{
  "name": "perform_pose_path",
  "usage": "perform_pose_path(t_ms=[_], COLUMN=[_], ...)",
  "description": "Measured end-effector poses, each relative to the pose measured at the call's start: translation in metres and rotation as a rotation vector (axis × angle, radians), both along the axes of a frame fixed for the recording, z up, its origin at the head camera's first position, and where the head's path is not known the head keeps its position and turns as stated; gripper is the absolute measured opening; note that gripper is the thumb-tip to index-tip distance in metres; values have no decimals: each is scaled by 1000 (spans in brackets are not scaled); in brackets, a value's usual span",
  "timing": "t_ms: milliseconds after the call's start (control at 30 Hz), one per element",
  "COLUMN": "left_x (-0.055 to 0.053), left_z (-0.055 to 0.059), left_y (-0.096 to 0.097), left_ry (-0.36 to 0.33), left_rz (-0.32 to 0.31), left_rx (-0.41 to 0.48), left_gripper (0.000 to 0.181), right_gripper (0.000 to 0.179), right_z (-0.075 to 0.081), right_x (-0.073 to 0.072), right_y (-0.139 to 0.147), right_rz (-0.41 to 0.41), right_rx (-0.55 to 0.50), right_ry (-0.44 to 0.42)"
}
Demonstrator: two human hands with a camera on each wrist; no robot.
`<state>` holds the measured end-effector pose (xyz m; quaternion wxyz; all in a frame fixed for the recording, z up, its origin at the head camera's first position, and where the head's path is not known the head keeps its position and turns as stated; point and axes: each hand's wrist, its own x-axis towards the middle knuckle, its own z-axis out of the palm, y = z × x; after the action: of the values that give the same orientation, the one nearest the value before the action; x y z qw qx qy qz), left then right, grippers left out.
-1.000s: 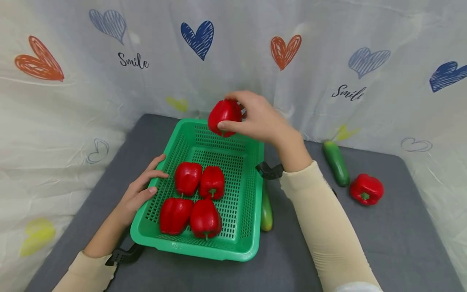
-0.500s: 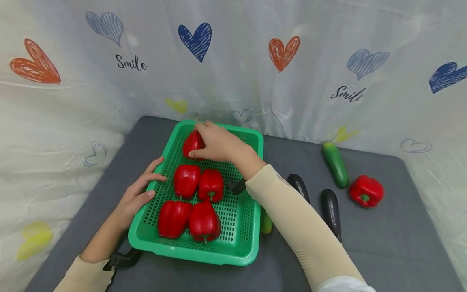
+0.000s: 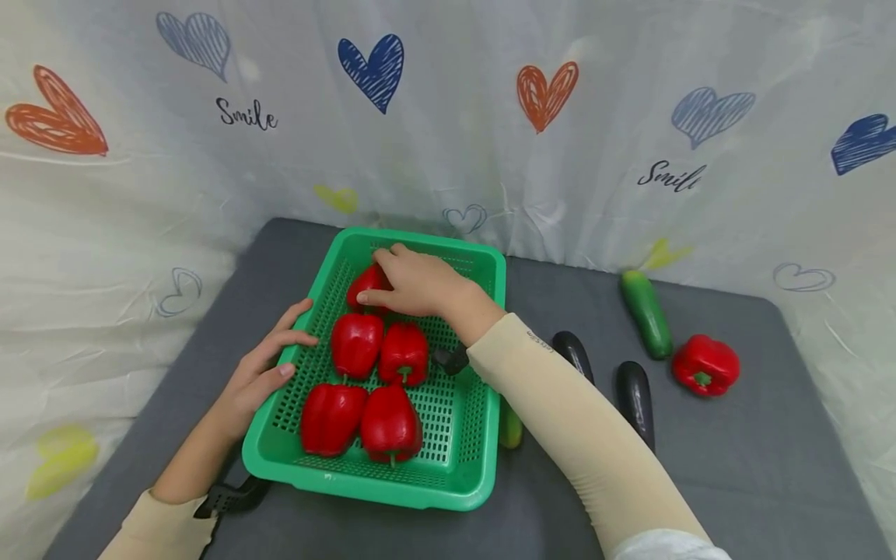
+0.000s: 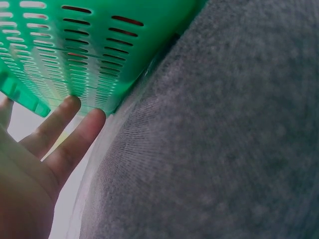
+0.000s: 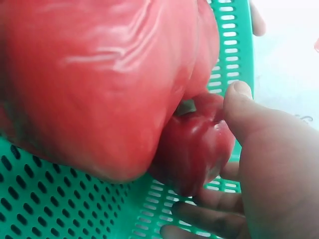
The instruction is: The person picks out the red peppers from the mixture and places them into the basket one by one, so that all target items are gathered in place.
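Note:
A green plastic basket (image 3: pixel 392 495) holds several red bell peppers. Inside its far left corner, my right hand (image 3: pixel 423 284) grips one red bell pepper (image 3: pixel 365 286), partly covered by the fingers. In the right wrist view the thumb lies on one side of this pepper (image 5: pixel 192 149) and the fingertips on the other; a nearer pepper (image 5: pixel 114 74) looms large. My left hand (image 3: pixel 262 373) rests against the basket's left side with fingers extended. The left wrist view shows that hand's fingers (image 4: pixel 82 134) by the slotted wall.
To the basket's right lie two eggplants (image 3: pixel 635 400), a cucumber (image 3: pixel 645 315) and another red bell pepper (image 3: pixel 705 365) on the grey cloth. A second cucumber (image 3: pixel 512 429) peeks out along the basket's right side. A white curtain with printed hearts (image 3: pixel 371 70) hangs behind.
My right hand has carried the bell pepper from above the basket's far rim down and left into its far left corner. The left hand has stayed by the basket's side.

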<state>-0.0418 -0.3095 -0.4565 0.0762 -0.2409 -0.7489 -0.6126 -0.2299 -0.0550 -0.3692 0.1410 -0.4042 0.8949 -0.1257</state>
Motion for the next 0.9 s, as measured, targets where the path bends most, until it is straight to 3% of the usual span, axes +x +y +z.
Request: perform_pose_path(t_ms=[233,467,667,900], left_x=[-2,0,0,-1], left_z=[4,3,1,0], left_y=[3,0,-1,1], left_ry=[19,10,35,57], left_rz=[-16,-13,-22,-33], left_rx=[2,2,26,30], left_gripper=[38,37,38,40], right_gripper=[78,82,80,77], right_z=[6,18,29,39], right_x=[2,9,15,16], right_y=[3,4,16,52], right_rz=[-7,15,28,4], right_rx=[-15,35,-69,-230], right_ry=[68,130,105,54])
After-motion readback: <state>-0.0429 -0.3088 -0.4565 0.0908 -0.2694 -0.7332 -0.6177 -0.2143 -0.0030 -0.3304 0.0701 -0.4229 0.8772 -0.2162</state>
